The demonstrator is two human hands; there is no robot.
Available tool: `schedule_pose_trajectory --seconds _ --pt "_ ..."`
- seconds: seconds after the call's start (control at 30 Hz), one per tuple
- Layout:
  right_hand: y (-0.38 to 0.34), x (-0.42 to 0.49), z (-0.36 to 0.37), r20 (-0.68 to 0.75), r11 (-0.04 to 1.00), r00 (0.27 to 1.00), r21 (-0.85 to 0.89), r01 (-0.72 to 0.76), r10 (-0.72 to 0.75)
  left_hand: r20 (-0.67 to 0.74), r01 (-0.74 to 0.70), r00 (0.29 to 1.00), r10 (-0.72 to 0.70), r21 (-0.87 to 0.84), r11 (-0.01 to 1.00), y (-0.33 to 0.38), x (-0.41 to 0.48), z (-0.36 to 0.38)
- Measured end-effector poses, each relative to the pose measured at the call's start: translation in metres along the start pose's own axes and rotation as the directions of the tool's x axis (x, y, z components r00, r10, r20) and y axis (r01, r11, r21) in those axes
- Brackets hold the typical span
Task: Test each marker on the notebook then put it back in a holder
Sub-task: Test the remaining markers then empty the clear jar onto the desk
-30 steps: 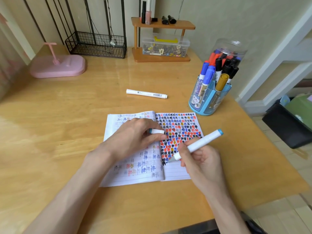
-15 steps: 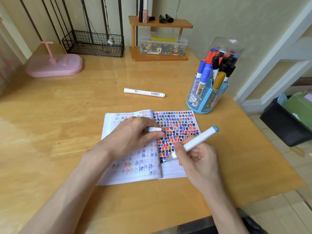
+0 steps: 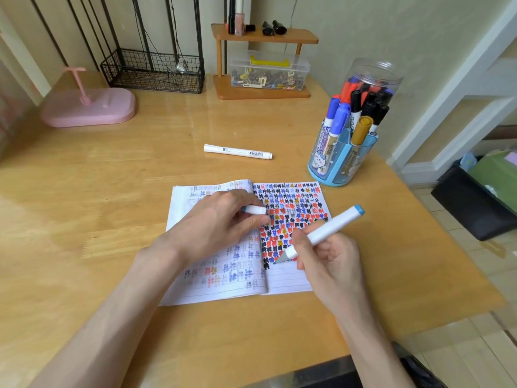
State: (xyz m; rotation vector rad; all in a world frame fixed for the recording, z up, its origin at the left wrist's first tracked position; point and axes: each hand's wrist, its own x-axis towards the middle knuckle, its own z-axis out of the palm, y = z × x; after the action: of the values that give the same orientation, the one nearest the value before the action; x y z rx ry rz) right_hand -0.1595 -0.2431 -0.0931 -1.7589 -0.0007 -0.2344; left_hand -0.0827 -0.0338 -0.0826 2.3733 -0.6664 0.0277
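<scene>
Across the back of the desk (image 3: 112,177) I see a pink base (image 3: 89,109), a black wire basket (image 3: 154,71) and a wooden shelf (image 3: 264,37) standing over a clear box (image 3: 268,71) of small parts. A black bin (image 3: 472,208) sits on the floor at the right.

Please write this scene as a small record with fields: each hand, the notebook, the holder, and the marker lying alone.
right hand: grips an uncapped white marker, tip down at the right page
left hand: pinches the cap, rests on the notebook
notebook: open, right page mostly filled with coloured marks
holder: blue, upright, several capped markers inside
loose marker: white, lying on the table beyond the notebook
</scene>
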Motion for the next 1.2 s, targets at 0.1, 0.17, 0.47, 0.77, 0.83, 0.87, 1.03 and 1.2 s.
schedule_pose_trajectory --seconds 0.1,0.17,0.47,0.77,0.83,0.87,1.03,1.2 --pt "0.0 0.0 0.001 0.018 1.0 1.0 -0.015 -0.005 0.005 0.0 0.01 1.0 -0.01 -0.003 1.0 0.0 -0.001 -0.001" --pt "-0.002 0.0 0.0 0.019 1.0 1.0 0.005 -0.014 0.014 -0.014 0.004 1.0 -0.004 -0.01 1.0 0.003 -0.001 -0.002" --pt "-0.006 0.0 -0.003 -0.103 0.982 0.991 0.177 -0.062 0.082 -0.028 -0.024 0.999 0.019 -0.203 0.979 0.007 0.0 -0.005" --pt "-0.015 0.0 -0.006 -0.208 0.964 0.975 0.266 -0.024 0.082 0.037 0.0 0.999 0.016 -0.381 0.925 0.013 0.0 -0.004" --pt "-0.016 -0.001 -0.007 -0.219 0.963 0.973 0.27 -0.016 0.078 0.046 0.011 0.999 0.008 -0.393 0.92 0.012 0.0 -0.004" --pt "-0.016 -0.001 -0.007 -0.219 0.962 0.972 0.274 -0.017 0.079 0.046 0.014 0.999 0.005 -0.396 0.918 0.012 0.0 -0.004" --pt "-0.016 -0.002 -0.005 -0.136 0.966 0.989 0.257 -0.025 0.062 0.045 -0.004 0.999 0.025 -0.416 0.909 0.019 -0.001 -0.002" --pt "-0.016 -0.002 -0.008 -0.137 0.96 0.989 0.28 -0.023 0.063 0.016 -0.001 1.0 0.01 -0.475 0.88 0.026 -0.001 0.006"
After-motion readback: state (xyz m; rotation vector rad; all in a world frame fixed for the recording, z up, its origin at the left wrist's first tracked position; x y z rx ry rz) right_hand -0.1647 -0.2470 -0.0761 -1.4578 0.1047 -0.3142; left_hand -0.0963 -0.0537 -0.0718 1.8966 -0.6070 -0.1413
